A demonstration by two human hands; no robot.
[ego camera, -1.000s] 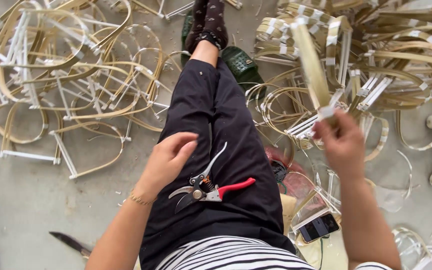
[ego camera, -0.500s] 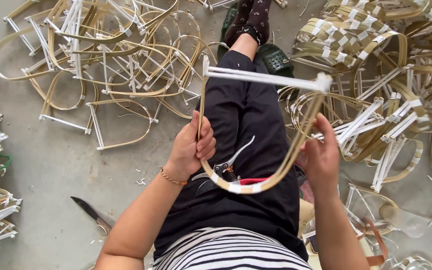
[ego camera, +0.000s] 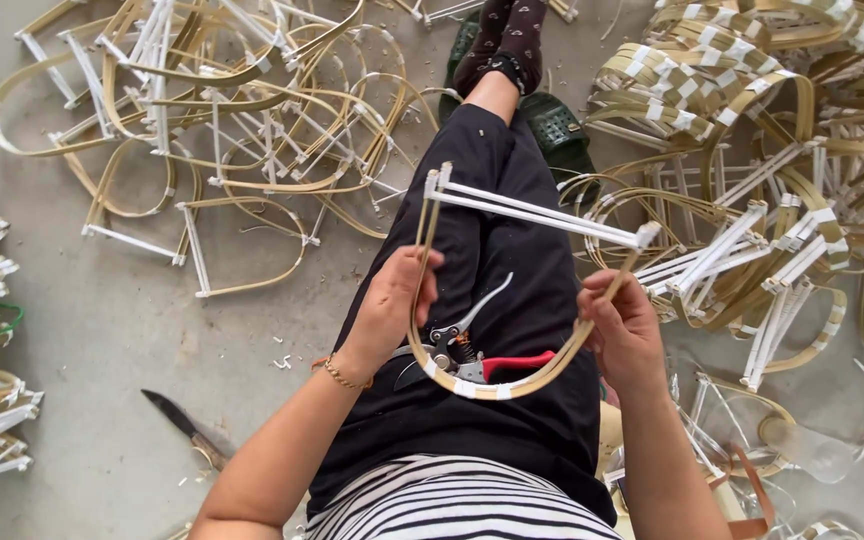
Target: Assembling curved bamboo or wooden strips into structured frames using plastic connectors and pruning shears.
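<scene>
Both hands, left hand [ego camera: 392, 305] and right hand [ego camera: 624, 330], are gripping a bent bamboo frame [ego camera: 472, 385] by its sides, seemingly checking its shape. Reaching the pruning shears [ego camera: 462, 350] lying on the lap is calling for one hand letting go

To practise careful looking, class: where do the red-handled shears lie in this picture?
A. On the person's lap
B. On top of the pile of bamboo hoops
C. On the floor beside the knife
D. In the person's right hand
A: the red-handled shears rest on the black trousers of the lap, behind the bamboo hoop, which the left hand and right hand hold by its two sides.
</scene>
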